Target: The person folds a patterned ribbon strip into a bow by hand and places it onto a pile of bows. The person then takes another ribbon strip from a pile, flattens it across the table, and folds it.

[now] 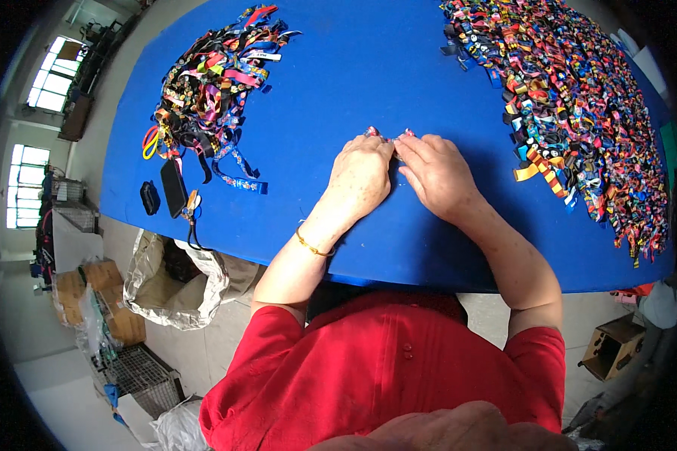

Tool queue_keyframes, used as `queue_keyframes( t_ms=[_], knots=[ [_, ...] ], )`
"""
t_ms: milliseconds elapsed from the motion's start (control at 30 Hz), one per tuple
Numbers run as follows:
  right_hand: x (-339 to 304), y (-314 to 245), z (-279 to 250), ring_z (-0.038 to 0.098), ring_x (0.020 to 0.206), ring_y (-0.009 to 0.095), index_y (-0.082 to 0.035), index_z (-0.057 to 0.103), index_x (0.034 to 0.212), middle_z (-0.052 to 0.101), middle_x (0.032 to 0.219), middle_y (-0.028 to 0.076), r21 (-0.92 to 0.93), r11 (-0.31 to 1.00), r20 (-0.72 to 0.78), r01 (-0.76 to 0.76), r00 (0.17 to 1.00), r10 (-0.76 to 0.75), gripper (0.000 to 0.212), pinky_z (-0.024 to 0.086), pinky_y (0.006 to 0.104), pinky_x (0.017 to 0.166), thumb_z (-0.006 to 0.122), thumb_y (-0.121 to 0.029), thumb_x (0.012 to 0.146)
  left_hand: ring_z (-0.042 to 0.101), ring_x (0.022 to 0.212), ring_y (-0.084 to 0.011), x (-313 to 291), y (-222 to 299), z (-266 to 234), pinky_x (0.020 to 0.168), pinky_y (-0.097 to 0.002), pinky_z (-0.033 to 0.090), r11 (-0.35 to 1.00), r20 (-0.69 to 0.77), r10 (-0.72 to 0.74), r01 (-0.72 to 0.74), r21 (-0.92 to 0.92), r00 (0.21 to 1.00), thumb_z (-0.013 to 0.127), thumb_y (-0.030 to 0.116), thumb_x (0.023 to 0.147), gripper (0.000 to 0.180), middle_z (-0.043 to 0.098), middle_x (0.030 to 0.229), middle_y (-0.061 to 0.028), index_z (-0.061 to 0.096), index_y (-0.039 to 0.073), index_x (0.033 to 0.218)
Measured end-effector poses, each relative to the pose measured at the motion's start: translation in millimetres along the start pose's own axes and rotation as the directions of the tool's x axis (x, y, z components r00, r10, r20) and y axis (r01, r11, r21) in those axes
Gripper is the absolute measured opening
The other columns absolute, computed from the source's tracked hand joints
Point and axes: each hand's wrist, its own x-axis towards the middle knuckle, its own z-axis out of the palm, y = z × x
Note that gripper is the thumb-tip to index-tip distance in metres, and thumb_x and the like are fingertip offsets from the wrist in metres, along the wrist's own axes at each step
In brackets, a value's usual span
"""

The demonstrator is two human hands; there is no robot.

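The left hand [359, 169] and the right hand [436, 169] are meeting over the blue bench [368, 68], palms down and fingers narrow, both holding a small patterned piece [408, 134] at their fingertips. Its pink bits are showing side by side, so its visible spread is running left to right; the fingers are hiding most of it, and I cannot tell which way it is pointing. Open room is stretching forward between the strap pile [210, 83] at left and the larger strap heap [579, 98] at right. A black phone [174, 188] is lying near the bench's near-left edge, well apart from the hands.
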Motion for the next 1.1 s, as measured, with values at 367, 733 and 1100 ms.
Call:
queue_keyframes(
  t_ms=[367, 733, 1100],
  knots=[
    [0, -2, -6, 0.060, 0.106, 0.028, 0.000, 0.063, 0.122, 0.064, 0.121, 0.011, 0.020, 1.000, -0.009, -0.008, 1.000, 0.008, 0.045, 0.048, 0.0428, 0.091, 0.074, -0.013, 0.081, 0.066, 0.096, -0.0331, -4, 1, 1, 0.086, -0.0414, 0.054, 0.998, -0.018, 0.053, -0.053, 0.046, 0.998, 0.064, 0.001, 0.078, 0.032, 0.069, 0.106, -0.0161, 0.070, -0.003, 0.109],
    [-1, -8, -9, 0.062, 0.096, 0.026, -0.004, 0.068, 0.104, 0.064, 0.103, 0.008, -0.013, 1.000, 0.003, 0.021, 1.000, -0.021, 0.025, 0.049, 0.0406, 0.085, 0.072, -0.017, 0.083, 0.065, 0.093, -0.0322, -3, -1, 0, 0.080, -0.0412, 0.054, 0.998, -0.019, 0.053, -0.053, 0.017, 0.998, 0.064, 0.001, 0.078, 0.028, 0.068, 0.101, -0.0150, 0.069, -0.002, 0.105],
    [-4, -17, -29, 0.056, 0.080, 0.024, -0.005, 0.066, 0.093, 0.055, 0.083, 0.006, -0.131, 0.991, 0.134, 0.021, 0.991, -0.003, 0.019, 0.046, 0.0384, 0.073, 0.070, -0.020, 0.084, 0.064, 0.093, -0.0324, 0, -1, -3, 0.081, -0.0419, 0.053, 0.999, 0.011, 0.043, -0.043, 0.021, 0.999, 0.064, 0.001, 0.076, 0.029, 0.067, 0.102, -0.0152, 0.069, -0.002, 0.105]
  ],
)
